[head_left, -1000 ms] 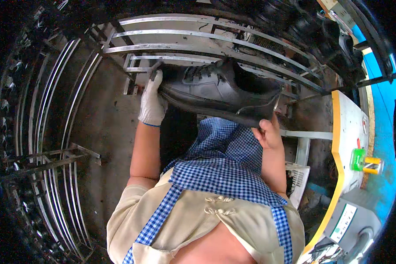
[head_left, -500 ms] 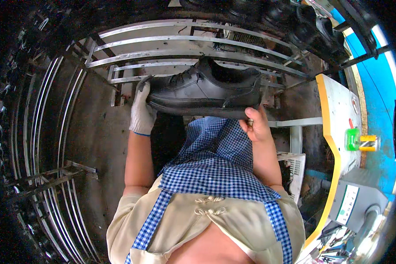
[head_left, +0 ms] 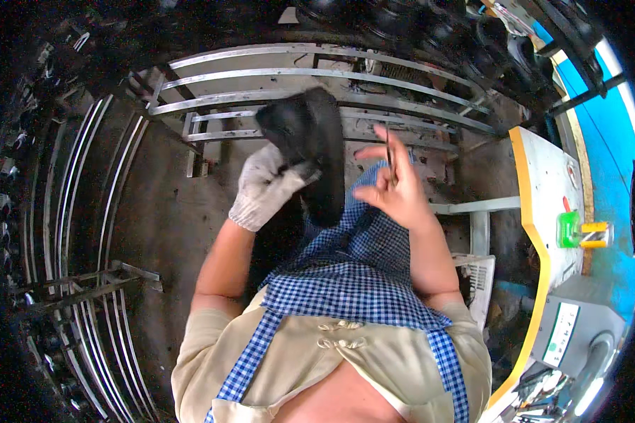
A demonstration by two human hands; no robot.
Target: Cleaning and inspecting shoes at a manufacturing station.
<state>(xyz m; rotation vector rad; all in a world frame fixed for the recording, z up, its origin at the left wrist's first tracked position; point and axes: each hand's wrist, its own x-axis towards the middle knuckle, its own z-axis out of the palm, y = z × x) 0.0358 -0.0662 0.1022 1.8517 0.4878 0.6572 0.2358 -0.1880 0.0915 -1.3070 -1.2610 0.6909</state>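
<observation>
At 9 o'clock I see metal racks (head_left: 99, 187). Towards 10, the gloved left hand (head_left: 269, 187) is closed around the black shoe (head_left: 323, 141), which hangs near 12, just above the apron. Its long axis runs from 12 to 6: bulky end up, narrower end down, sole facing 3. Between 2 and 3, the bare right hand (head_left: 396, 187) has parted fingers near a slim dark item (head_left: 389, 158); I can't tell whether they pinch it.

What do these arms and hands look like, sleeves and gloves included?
The left hand wears a whitish knit glove; the right hand has none. Both forearms are bare below short, loose cream sleeves.
</observation>
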